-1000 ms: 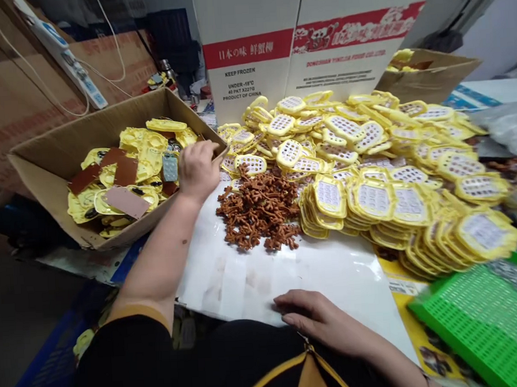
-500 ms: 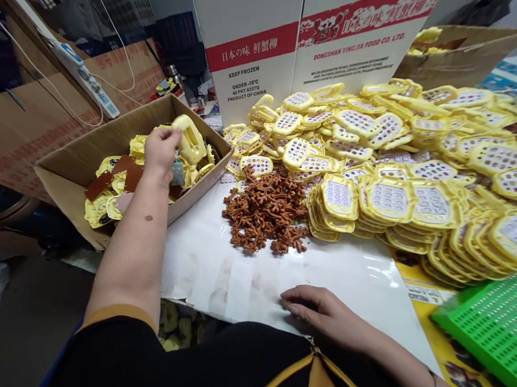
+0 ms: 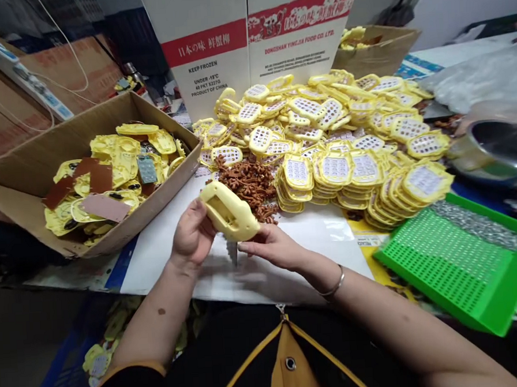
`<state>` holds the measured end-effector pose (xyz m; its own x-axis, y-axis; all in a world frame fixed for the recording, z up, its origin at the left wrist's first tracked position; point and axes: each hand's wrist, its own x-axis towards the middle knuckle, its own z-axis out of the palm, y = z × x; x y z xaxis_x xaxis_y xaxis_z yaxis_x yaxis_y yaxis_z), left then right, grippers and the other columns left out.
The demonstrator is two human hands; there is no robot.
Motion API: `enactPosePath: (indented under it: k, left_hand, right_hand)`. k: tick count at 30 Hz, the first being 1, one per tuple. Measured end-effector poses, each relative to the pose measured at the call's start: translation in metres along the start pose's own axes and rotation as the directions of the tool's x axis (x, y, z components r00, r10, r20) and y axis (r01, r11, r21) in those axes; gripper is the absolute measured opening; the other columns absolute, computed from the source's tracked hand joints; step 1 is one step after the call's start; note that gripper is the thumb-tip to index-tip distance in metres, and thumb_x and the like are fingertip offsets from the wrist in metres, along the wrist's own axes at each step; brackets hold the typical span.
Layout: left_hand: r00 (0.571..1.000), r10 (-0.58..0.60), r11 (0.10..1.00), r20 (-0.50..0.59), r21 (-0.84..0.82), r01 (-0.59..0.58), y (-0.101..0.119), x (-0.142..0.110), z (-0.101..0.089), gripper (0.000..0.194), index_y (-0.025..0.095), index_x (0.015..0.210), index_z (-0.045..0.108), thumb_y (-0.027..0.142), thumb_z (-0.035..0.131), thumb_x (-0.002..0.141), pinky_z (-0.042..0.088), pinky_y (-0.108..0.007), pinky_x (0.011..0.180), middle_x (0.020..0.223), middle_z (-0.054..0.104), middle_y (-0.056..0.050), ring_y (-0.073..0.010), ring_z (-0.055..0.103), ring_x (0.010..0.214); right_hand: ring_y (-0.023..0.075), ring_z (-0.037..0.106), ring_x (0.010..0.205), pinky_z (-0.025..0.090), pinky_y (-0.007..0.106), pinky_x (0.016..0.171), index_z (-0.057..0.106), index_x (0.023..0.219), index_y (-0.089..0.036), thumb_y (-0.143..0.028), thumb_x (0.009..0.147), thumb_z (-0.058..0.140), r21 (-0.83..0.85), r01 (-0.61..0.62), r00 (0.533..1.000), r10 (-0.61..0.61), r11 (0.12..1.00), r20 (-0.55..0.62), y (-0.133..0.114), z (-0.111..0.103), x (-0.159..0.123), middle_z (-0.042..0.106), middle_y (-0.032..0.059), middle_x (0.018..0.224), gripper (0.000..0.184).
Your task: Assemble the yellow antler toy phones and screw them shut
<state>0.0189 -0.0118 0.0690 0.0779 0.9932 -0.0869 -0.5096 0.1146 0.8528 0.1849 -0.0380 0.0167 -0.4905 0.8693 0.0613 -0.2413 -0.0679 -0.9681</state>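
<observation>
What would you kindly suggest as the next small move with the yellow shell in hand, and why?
I would probably turn the yellow shell over, just above the white surface: the left hand holds one end, the right hand is at the other, and a grey jagged piece shows beneath, its attachment hidden from this view.

A pale yellow plastic casing (image 3: 241, 213) with an oblong opening is held tilted, sloping down rightward, just left of the frame's centre; a grey, jagged-edged piece (image 3: 232, 253) juts beneath it.
</observation>
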Motion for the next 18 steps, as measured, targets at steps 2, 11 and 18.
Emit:
enactPosePath:
  k: [2, 11, 18]
  left_hand:
    - [0.998, -0.048, 0.998, -0.028, 0.04, 0.049, -0.016, -0.003, -0.006, 0.035, 0.017, 0.091, 0.063, 0.037, 0.078, 0.068, 0.053, -0.026, 0.073, 0.089, 0.072, -0.003, -0.016, 0.067, 0.08]
    - [0.847, -0.015, 0.5, 0.532, 0.737, -0.454, -0.017, -0.008, -0.019, 0.09, 0.025, 0.131, 0.054, 0.035, 0.089, 0.048, 0.022, -0.046, 0.115, 0.14, 0.051, -0.011, -0.0321, 0.04, 0.133]
    - [0.849, -0.224, 0.75, 0.479, 0.64, -0.164, -0.024, -0.01, -0.011, 0.086, 0.021, 0.131, 0.056, 0.043, 0.085, 0.053, 0.045, -0.039, 0.096, 0.121, 0.061, -0.011, -0.0301, 0.058, 0.11]
  right_hand:
    - [0.0161, 0.061, 0.082, 0.05, 0.033, 0.082, 0.07, 0.087, -0.017, -0.045, 0.073, 0.072, -0.082, 0.035, 0.998, -0.039, 0.996, -0.059, 0.004, -0.001, -0.008, 0.069, 0.004, 0.087, 0.031]
    - [0.014, 0.059, 0.073, 0.048, 0.031, 0.078, 0.069, 0.073, -0.015, -0.046, 0.07, 0.074, -0.037, -0.12, 0.989, 0.116, 0.992, -0.094, -0.014, -0.023, -0.031, 0.068, 0.0011, 0.073, 0.031]
    - [0.0132, 0.061, 0.073, 0.05, 0.03, 0.073, 0.07, 0.08, -0.016, -0.042, 0.078, 0.067, 0.029, -0.069, 0.992, 0.072, 0.997, -0.107, -0.022, -0.032, -0.029, 0.069, 0.0037, 0.079, 0.026]
